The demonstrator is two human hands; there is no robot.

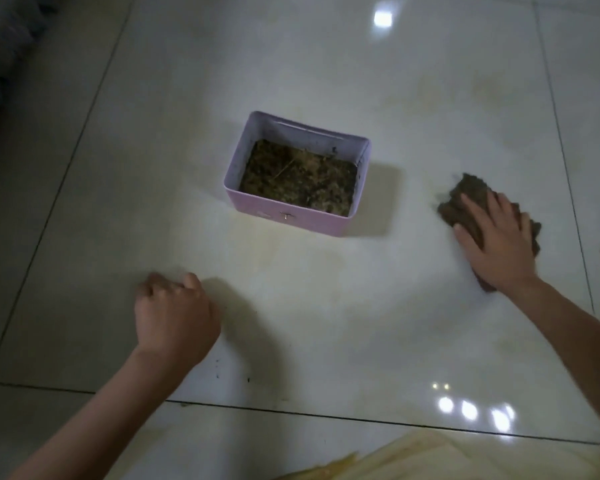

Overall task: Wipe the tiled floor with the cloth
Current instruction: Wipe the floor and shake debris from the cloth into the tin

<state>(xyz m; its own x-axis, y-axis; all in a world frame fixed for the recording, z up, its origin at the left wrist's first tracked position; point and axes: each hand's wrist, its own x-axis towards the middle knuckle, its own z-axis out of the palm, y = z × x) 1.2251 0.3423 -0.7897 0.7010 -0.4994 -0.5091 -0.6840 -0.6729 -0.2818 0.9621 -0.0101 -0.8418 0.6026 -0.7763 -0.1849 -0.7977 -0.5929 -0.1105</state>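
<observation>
While I press down with my right hand [496, 240], its fingers lie straight and spread over the brown cloth [463, 197], palm flat on top rather than gripping. I judge that suits wiping, since the weight goes across the whole wad and onto the tiled floor [326, 323]. The cloth sits under that hand, bunched, its ragged edge poking out past the fingertips and a corner showing by the wrist. My left hand [174, 317] is curled into a loose fist with the knuckles on the tile, and I see nothing held in it. It looks like a prop for my lean, placed well apart from the working hand. Between the two hands and farther out from both stands an open pink box [284, 216] filled with dark crumbly matter, parked just off the cloth hand's thumb side. That is probably near enough that a sweep must go around it. Faint yellowish stains [274, 258] lie between the box and my left fist, and dark specks [222, 370] dot the tile beside the left wrist, so I reckon much wiping is left. Pale strips [395, 457] lie below my right forearm; I can't tell what they are.
</observation>
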